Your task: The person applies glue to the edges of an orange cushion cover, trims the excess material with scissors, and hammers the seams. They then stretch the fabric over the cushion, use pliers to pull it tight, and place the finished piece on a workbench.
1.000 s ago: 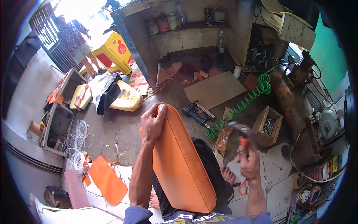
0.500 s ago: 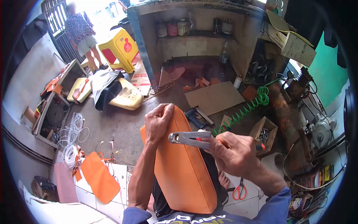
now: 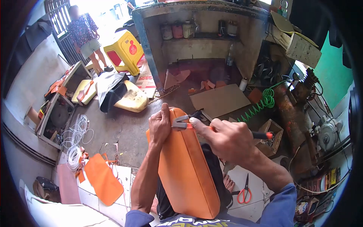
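Observation:
An orange padded seat (image 3: 185,170) lies lengthwise over the lap, its narrow end pointing away. My left hand (image 3: 160,125) grips the far left edge of the seat, fingers wrapped over it. In my right hand (image 3: 231,140) is a hammer (image 3: 181,124) with an orange and black handle. The metal head is at the seat's upper right edge, close to my left hand; whether it touches the surface I cannot tell.
Red-handled scissors (image 3: 245,193) and an orange cloth piece (image 3: 103,179) lie on the tiles. Beyond are a cardboard sheet (image 3: 220,100), a green coiled hose (image 3: 267,99), a wooden box (image 3: 273,130) and a yellow stool (image 3: 124,51). A person (image 3: 85,36) stands at the back left.
The hammer head has come down onto or near the seat's edge, and its handle has swung nearly level. The whole view has shifted slightly. The person at the back has moved a little.

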Demonstrator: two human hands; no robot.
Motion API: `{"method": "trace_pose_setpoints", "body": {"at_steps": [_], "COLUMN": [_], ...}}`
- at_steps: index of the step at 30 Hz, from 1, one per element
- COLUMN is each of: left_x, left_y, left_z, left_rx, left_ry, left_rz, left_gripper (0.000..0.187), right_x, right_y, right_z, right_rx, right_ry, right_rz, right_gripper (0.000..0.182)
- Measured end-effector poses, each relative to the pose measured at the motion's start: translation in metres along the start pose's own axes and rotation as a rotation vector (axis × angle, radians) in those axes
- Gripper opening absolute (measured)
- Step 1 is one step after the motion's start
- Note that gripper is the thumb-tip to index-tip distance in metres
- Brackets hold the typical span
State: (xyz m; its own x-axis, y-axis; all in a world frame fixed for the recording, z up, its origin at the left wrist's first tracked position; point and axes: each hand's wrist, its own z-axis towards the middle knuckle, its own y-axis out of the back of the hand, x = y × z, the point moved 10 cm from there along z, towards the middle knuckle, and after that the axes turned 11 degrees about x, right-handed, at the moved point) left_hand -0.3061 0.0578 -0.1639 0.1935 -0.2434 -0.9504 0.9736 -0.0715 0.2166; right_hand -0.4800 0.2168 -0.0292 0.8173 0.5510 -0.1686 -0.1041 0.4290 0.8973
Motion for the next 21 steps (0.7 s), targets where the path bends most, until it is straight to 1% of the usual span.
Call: {"method": "trace_pose_setpoints", "body": {"at_steps": [1,2,4,5,6,8,9,10,12,13,14,16,17,18,20,21], "left_x": [0.013,0.018,-0.015,-0.02,-0.017,0.006,0.004,0.005,-0.004,0.0,0.003,-0.002,-0.003,-0.01,-0.009,-0.001], "left_y": [-0.003,-0.001,-0.002,-0.003,-0.004,0.0,0.001,0.003,0.006,0.004,0.002,0.003,0.006,0.005,0.004,0.003], "left_z": [0.005,0.003,0.001,-0.001,-0.001,-0.001,0.003,0.003,-0.003,-0.002,-0.003,-0.001,-0.002,0.002,-0.007,-0.002], "left_rx": [0.034,0.038,0.023,0.022,0.021,-0.005,-0.01,-0.007,-0.026,0.006,0.006,-0.026,-0.055,-0.053,-0.015,-0.039], "left_ry": [0.076,0.075,-0.081,-0.167,-0.158,0.041,-0.019,-0.028,-0.101,-0.075,-0.066,-0.078,-0.064,-0.074,-0.066,-0.056], "left_rz": [0.09,0.096,0.134,0.198,0.201,0.14,0.124,0.127,0.089,0.008,0.01,0.095,0.046,0.039,0.061,0.181], "left_gripper": [0.063,0.063,0.063,0.058,0.058,0.054,0.051,0.051,0.037,0.038,0.038,0.036,0.037,0.037,0.043,0.042], "right_x": [-0.002,-0.001,-0.001,-0.004,-0.004,0.002,0.001,0.0,-0.006,-0.007,-0.008,-0.013,-0.012,-0.016,-0.02,-0.02], "right_y": [-0.007,-0.004,0.016,0.018,0.015,-0.007,-0.005,-0.004,0.014,0.006,0.001,-0.013,-0.006,-0.007,-0.022,-0.025], "right_z": [0.002,0.003,0.005,0.005,0.006,0.014,0.014,0.015,0.013,0.017,0.021,0.027,0.027,0.031,0.036,0.039], "right_rx": [0.013,0.009,-0.106,-0.161,-0.158,0.035,0.011,0.004,-0.161,-0.094,-0.089,-0.025,-0.111,-0.114,-0.028,0.004], "right_ry": [-0.03,-0.035,0.016,0.001,0.003,0.012,0.031,0.027,0.01,-0.029,-0.029,-0.084,-0.048,-0.049,-0.103,-0.108], "right_rz": [-0.005,-0.002,0.019,0.117,0.125,-0.057,-0.069,-0.073,0.093,0.088,0.096,-0.037,-0.029,-0.041,0.005,-0.027], "right_gripper": [0.051,0.051,0.049,0.049,0.049,0.05,0.049,0.049,0.039,0.04,0.04,0.049,0.047,0.047,0.047,0.046]}}
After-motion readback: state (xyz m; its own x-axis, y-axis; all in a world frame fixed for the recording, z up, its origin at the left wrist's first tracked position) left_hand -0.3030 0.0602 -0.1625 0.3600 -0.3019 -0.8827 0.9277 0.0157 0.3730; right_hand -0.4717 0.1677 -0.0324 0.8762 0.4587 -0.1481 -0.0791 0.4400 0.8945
